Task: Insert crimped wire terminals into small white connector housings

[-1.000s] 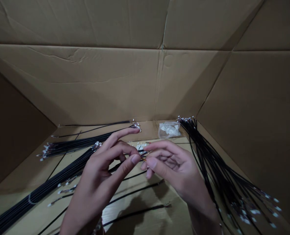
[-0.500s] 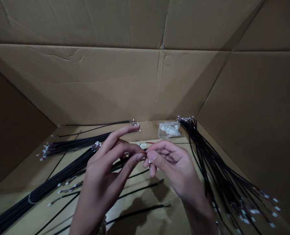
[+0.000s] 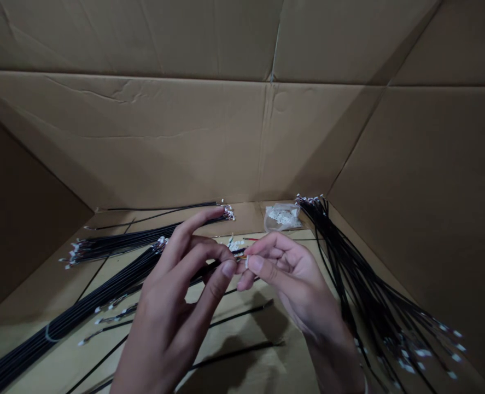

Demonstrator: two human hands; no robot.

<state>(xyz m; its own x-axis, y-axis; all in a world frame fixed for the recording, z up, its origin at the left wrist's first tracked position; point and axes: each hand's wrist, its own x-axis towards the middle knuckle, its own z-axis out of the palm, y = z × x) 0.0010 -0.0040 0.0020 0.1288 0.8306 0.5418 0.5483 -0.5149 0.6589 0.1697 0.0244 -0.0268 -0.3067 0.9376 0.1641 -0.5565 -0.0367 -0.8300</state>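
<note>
Between my fingertips are thin coloured wires [image 3: 241,258], orange among them, running to a small white connector [image 3: 247,263]. My left hand [image 3: 185,290] pinches the wires at the end of a black cable, with thumb and index finger closed and another finger stretched out above. My right hand [image 3: 291,284] grips the white connector between thumb and index finger. Just behind the fingertips lie several loose white connectors [image 3: 236,244] and a thin red item [image 3: 250,239]. Several single black cables [image 3: 238,350] lie on the surface below my hands.
A tied bundle of black cables [image 3: 62,323] runs along the left, with another bundle [image 3: 123,239] behind it. At the back stands a clear bag of white connectors [image 3: 282,217]. A large cable bundle [image 3: 361,279] spreads down the right. Cardboard walls [image 3: 185,137] enclose the surface.
My fingertips have drawn slightly apart, the left hand moving a little left. Orange wire and the white connector now show between them.
</note>
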